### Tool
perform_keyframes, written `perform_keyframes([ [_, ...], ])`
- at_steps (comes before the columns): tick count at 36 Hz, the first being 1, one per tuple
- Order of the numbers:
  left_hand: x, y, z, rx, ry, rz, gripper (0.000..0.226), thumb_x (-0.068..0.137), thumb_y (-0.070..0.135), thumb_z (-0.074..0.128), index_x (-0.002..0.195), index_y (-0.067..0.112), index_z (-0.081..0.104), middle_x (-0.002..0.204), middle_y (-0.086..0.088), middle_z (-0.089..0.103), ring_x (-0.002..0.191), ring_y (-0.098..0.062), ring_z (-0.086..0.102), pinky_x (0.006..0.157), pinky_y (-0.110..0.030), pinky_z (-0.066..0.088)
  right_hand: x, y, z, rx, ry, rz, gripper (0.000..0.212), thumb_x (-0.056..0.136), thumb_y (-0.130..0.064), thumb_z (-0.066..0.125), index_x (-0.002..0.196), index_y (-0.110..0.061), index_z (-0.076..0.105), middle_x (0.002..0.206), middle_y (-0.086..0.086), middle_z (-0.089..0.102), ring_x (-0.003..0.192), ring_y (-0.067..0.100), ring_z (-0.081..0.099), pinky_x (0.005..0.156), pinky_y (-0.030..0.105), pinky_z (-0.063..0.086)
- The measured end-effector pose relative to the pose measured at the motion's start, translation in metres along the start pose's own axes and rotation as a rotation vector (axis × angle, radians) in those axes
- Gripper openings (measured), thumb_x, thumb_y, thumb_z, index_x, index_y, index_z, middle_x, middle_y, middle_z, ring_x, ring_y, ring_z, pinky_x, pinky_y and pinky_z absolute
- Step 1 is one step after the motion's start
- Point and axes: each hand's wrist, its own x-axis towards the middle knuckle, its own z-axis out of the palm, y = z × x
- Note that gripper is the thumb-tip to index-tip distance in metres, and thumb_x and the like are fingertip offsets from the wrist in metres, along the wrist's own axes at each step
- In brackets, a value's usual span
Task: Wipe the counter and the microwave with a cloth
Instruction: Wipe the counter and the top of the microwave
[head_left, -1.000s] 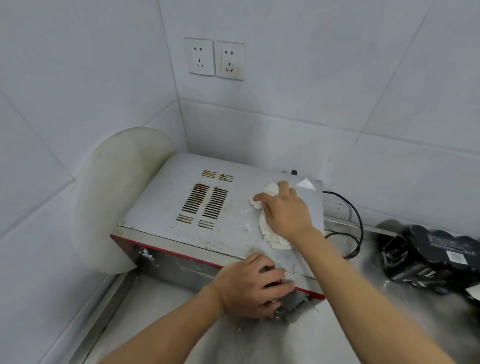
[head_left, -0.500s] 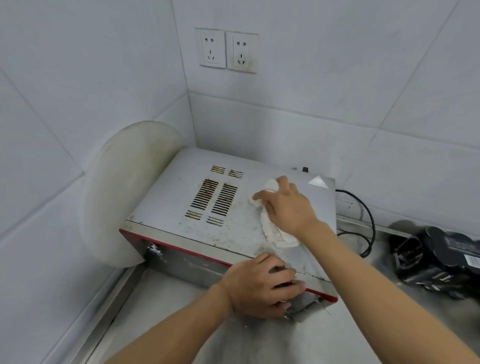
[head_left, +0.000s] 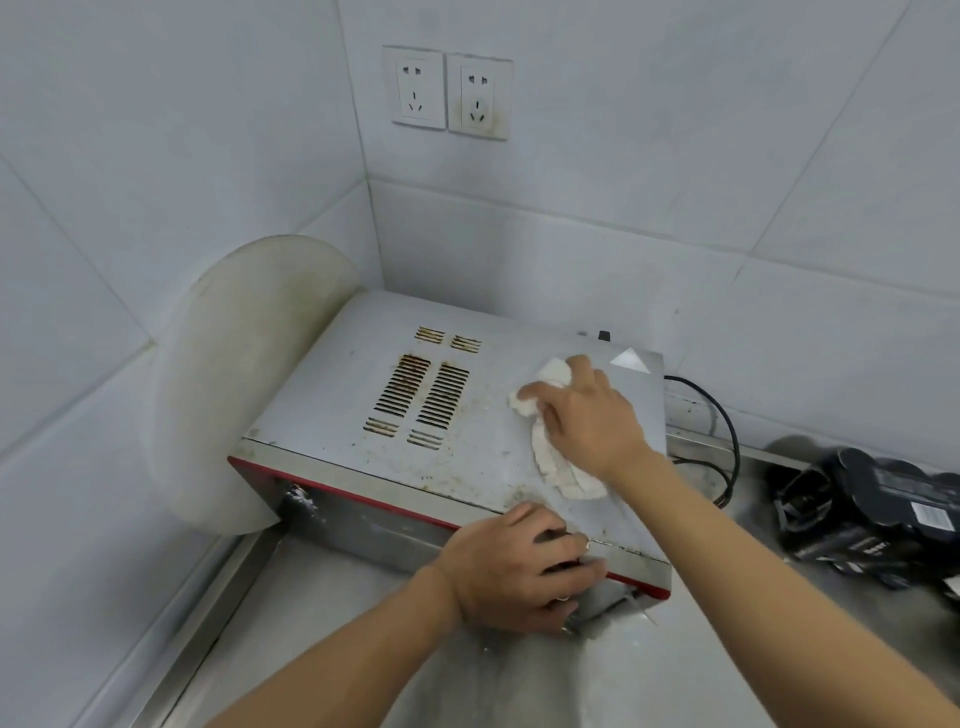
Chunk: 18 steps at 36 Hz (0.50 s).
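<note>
Both hands are working: the right hand (head_left: 587, 421) is pressing the crumpled white cloth (head_left: 558, 462) flat-palmed on the grey metal microwave (head_left: 363, 415) top's right side, barely shifted; the left hand (head_left: 514, 569) is still gripping its front edge.

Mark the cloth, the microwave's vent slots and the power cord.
cloth (head_left: 551, 460): head view, on its lower half.
vent slots (head_left: 422, 395): head view, between the two long columns.
power cord (head_left: 731, 431): head view, on its loop's right curve.
</note>
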Motion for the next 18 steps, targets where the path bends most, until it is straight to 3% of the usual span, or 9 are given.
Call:
perform_keyframes([
  [6,0.000,0.000,0.002,-0.008,0.033,0.002,0.032,0.099,0.031,0.060,0.123,0.014,0.072,0.115,-0.005,0.069,0.097,-0.031,0.061,0.082,-0.041,0.050,-0.056,0.014,-0.018,0.043,-0.183,-0.410,0.034,0.094,-0.034,0.049,0.121,-0.049,0.064,0.131,0.009,0.049,0.099,0.026,0.057,0.070,0.032,0.050],
  [8,0.000,0.000,0.002,-0.016,0.031,-0.004,0.033,0.098,0.031,0.061,0.124,0.015,0.072,0.115,-0.005,0.070,0.097,-0.030,0.062,0.080,-0.040,0.050,-0.044,0.015,-0.016,0.032,-0.162,-0.382,0.033,0.096,-0.034,0.049,0.122,-0.050,0.063,0.130,0.008,0.049,0.099,0.027,0.059,0.067,0.032,0.050],
  [12,-0.001,0.001,0.002,-0.003,0.006,-0.002,0.034,0.098,0.034,0.061,0.125,0.016,0.072,0.115,-0.006,0.069,0.095,-0.028,0.059,0.077,-0.039,0.048,-0.023,0.002,-0.008,0.062,-0.037,-0.113,0.036,0.097,-0.026,0.053,0.122,-0.048,0.066,0.126,0.007,0.045,0.103,0.032,0.055,0.072,0.041,0.053],
  [14,-0.001,0.001,0.001,0.000,0.013,-0.002,0.034,0.098,0.034,0.062,0.125,0.016,0.072,0.115,-0.006,0.069,0.096,-0.028,0.058,0.078,-0.039,0.048,-0.029,-0.002,-0.008,0.046,-0.032,-0.162,0.038,0.095,-0.027,0.050,0.121,-0.047,0.068,0.128,0.010,0.047,0.100,0.033,0.055,0.073,0.042,0.053],
  [18,-0.003,0.000,0.002,-0.008,0.007,0.023,0.034,0.099,0.033,0.062,0.127,0.015,0.071,0.121,-0.006,0.069,0.101,-0.030,0.061,0.085,-0.042,0.050,-0.057,-0.001,-0.019,0.017,-0.181,-0.463,0.029,0.100,-0.038,0.054,0.123,-0.053,0.066,0.136,0.005,0.048,0.106,0.025,0.054,0.085,0.036,0.051],
])
